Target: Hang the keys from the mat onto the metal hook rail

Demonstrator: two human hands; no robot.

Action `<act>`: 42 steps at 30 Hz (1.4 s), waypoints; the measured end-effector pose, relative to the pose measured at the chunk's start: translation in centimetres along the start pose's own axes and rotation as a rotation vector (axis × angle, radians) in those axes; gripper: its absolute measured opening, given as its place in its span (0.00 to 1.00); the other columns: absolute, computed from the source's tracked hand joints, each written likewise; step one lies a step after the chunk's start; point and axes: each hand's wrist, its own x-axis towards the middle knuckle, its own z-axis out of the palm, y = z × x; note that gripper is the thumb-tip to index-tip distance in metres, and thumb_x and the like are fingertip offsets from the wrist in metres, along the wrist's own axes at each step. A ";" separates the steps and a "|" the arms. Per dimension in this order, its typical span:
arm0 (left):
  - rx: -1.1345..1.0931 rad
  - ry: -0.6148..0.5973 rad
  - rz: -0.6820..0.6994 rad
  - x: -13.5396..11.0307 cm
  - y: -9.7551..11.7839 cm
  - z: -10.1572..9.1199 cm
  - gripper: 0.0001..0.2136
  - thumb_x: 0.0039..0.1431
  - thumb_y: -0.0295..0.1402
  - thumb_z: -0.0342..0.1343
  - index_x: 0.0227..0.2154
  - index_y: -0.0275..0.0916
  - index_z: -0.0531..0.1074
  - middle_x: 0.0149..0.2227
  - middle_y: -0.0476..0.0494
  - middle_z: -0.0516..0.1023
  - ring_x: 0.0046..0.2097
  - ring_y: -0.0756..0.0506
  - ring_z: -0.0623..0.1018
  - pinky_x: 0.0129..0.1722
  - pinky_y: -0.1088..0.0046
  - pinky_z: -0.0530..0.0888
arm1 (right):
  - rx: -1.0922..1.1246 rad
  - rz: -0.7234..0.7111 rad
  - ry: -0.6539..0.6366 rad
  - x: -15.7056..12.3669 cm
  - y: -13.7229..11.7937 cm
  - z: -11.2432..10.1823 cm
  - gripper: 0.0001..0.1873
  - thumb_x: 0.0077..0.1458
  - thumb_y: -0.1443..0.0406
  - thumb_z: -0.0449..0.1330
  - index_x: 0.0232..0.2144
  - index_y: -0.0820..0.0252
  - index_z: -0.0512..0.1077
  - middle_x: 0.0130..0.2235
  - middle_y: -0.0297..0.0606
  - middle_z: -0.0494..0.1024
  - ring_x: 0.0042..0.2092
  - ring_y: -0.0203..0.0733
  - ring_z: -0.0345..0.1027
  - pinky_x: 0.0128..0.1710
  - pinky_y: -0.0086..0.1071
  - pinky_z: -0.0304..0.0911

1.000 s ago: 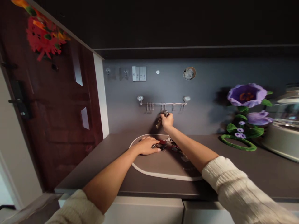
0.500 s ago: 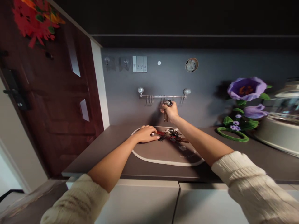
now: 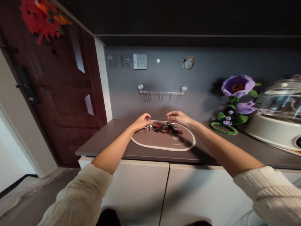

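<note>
A jumbled heap of keys and key fobs point(image 3: 162, 128), with red, black and brown pieces among them, lies on an oval grey-brown mat point(image 3: 162, 147) with a white rim. My left hand point(image 3: 141, 121) is over the mat's left side, thumb and curled fingers apart, just beside silver keys point(image 3: 149, 128). Above the heap's right end is my right hand point(image 3: 178, 118), its fingers loosely bent and pointing left, with nothing visible in them. Behind both hands, a clear rail with several small hooks point(image 3: 162, 93) is fixed to the wall, and nothing hangs from the hooks.
To the right on the counter point(image 3: 103, 138) stand a purple knitted flower point(image 3: 238, 86) with a green ring base and a white appliance with a clear dome point(image 3: 268, 125). A dark red door point(image 3: 68, 103) is at the left. A dark shelf point(image 3: 188, 22) overhangs the counter.
My right hand has come down from the hook rail to the heap, and the dark and brown items it held are out of it. My left hand has lifted slightly off the keys.
</note>
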 end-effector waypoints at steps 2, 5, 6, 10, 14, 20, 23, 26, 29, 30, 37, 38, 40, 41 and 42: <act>-0.134 -0.183 -0.058 -0.2 0.8 -0.3 0.15 0.42 0.39 0.61 0.32 0.37 0.68 0.30 0.48 0.70 0.31 0.52 0.71 0.32 0.76 0.68 | -0.055 0.052 -0.227 -1.0 -0.9 -0.5 0.13 0.37 0.66 0.66 0.28 0.64 0.70 0.27 0.37 0.74 0.27 0.35 0.66 0.32 0.31 0.62; -0.308 -0.377 -0.132 -0.4 2.2 -0.8 0.18 0.40 0.47 0.60 0.23 0.37 0.65 0.21 0.51 0.64 0.24 0.55 0.66 0.26 0.77 0.66 | 0.023 0.172 -0.470 -2.2 -1.9 -0.6 0.17 0.40 0.55 0.64 0.24 0.65 0.68 0.24 0.37 0.72 0.25 0.33 0.64 0.26 0.28 0.60; -0.374 -0.401 -0.147 -0.5 2.5 -0.8 0.20 0.40 0.50 0.59 0.20 0.37 0.63 0.19 0.52 0.62 0.22 0.55 0.64 0.24 0.76 0.65 | 0.087 0.195 -0.499 -2.5 -1.9 -0.5 0.21 0.42 0.50 0.61 0.21 0.64 0.66 0.22 0.36 0.70 0.23 0.32 0.61 0.23 0.27 0.58; -0.532 -0.331 -0.241 -1.2 2.7 -0.3 0.28 0.43 0.61 0.43 0.12 0.39 0.51 0.14 0.53 0.51 0.17 0.55 0.57 0.18 0.75 0.61 | 0.401 0.182 -0.507 -2.8 0.1 0.0 0.34 0.44 0.37 0.39 0.11 0.59 0.50 0.11 0.28 0.52 0.14 0.27 0.43 0.13 0.24 0.44; -0.618 -0.278 -0.339 -2.1 1.1 0.5 0.30 0.41 0.65 0.33 0.09 0.40 0.46 0.11 0.53 0.46 0.14 0.55 0.52 0.14 0.76 0.55 | 0.585 0.165 -0.573 -2.8 3.6 0.4 0.35 0.45 0.36 0.34 0.08 0.58 0.44 0.09 0.27 0.44 0.13 0.26 0.36 0.12 0.23 0.39; -0.842 -0.425 -0.349 -2.3 -0.9 0.8 0.31 0.42 0.65 0.32 0.09 0.39 0.43 0.09 0.55 0.44 0.12 0.56 0.49 0.12 0.78 0.50 | 0.692 0.087 -0.640 -2.9 5.5 0.3 0.36 0.45 0.37 0.31 0.07 0.59 0.44 0.09 0.27 0.44 0.12 0.26 0.38 0.12 0.23 0.41; -0.921 -0.476 -0.327 -2.1 -1.1 0.9 0.31 0.43 0.64 0.34 0.08 0.39 0.44 0.09 0.55 0.44 0.12 0.56 0.50 0.11 0.79 0.48 | 0.691 0.085 -0.645 -2.9 5.4 0.3 0.36 0.45 0.37 0.31 0.07 0.59 0.43 0.09 0.28 0.44 0.12 0.26 0.39 0.12 0.23 0.41; -0.943 -0.474 -0.328 -2.1 -1.2 1.0 0.31 0.43 0.64 0.35 0.08 0.39 0.44 0.08 0.55 0.44 0.11 0.56 0.50 0.11 0.79 0.48 | 0.681 0.102 -0.621 -2.9 5.3 0.4 0.36 0.45 0.36 0.31 0.06 0.59 0.43 0.09 0.28 0.44 0.12 0.26 0.39 0.11 0.23 0.39; -0.937 -0.452 -0.337 -2.0 -1.1 1.0 0.30 0.44 0.64 0.36 0.09 0.40 0.43 0.08 0.55 0.44 0.11 0.56 0.50 0.11 0.79 0.48 | 0.668 0.118 -0.586 -2.9 5.2 0.5 0.37 0.44 0.36 0.32 0.06 0.59 0.43 0.09 0.28 0.45 0.12 0.25 0.39 0.11 0.23 0.38; -0.932 -0.438 -0.337 -2.0 -1.1 1.0 0.30 0.44 0.63 0.36 0.09 0.40 0.43 0.09 0.55 0.44 0.11 0.56 0.49 0.11 0.79 0.47 | 0.662 0.122 -0.574 -2.9 5.1 0.6 0.37 0.44 0.36 0.32 0.06 0.59 0.44 0.09 0.28 0.45 0.12 0.25 0.39 0.11 0.23 0.37; -0.792 -0.076 -0.226 -0.2 -0.1 0.2 0.25 0.52 0.54 0.43 0.12 0.39 0.50 0.08 0.58 0.43 0.12 0.57 0.47 0.14 0.79 0.45 | 0.604 0.049 -0.416 -2.2 3.3 1.9 0.35 0.48 0.38 0.35 0.12 0.60 0.55 0.09 0.26 0.46 0.12 0.27 0.40 0.12 0.24 0.36; -0.730 -0.004 -0.199 0.2 0.0 0.1 0.23 0.53 0.51 0.46 0.14 0.38 0.53 0.09 0.58 0.43 0.12 0.57 0.47 0.14 0.79 0.46 | 0.592 0.025 -0.377 -2.0 2.9 2.3 0.34 0.49 0.39 0.36 0.14 0.60 0.57 0.09 0.25 0.46 0.11 0.27 0.40 0.12 0.23 0.37; -0.573 0.147 -0.140 1.0 0.0 0.0 0.18 0.53 0.45 0.50 0.17 0.38 0.57 0.10 0.59 0.46 0.13 0.57 0.48 0.16 0.79 0.48 | 0.557 -0.013 -0.292 -1.5 2.3 3.0 0.30 0.52 0.42 0.40 0.18 0.60 0.61 0.09 0.24 0.46 0.12 0.27 0.39 0.13 0.23 0.38; -0.481 0.219 -0.110 1.4 -0.1 0.0 0.16 0.52 0.43 0.51 0.18 0.38 0.58 0.10 0.59 0.48 0.14 0.57 0.50 0.17 0.79 0.49 | 0.539 -0.032 -0.242 -1.1 2.1 3.4 0.28 0.52 0.44 0.42 0.20 0.60 0.62 0.09 0.23 0.46 0.12 0.27 0.39 0.13 0.23 0.38; -0.383 0.283 -0.083 1.7 -0.2 0.0 0.15 0.52 0.41 0.51 0.18 0.37 0.59 0.11 0.58 0.51 0.15 0.56 0.53 0.18 0.79 0.51 | 0.521 -0.054 -0.188 -0.8 1.8 3.8 0.25 0.53 0.46 0.44 0.22 0.60 0.63 0.09 0.23 0.46 0.12 0.27 0.39 0.13 0.23 0.38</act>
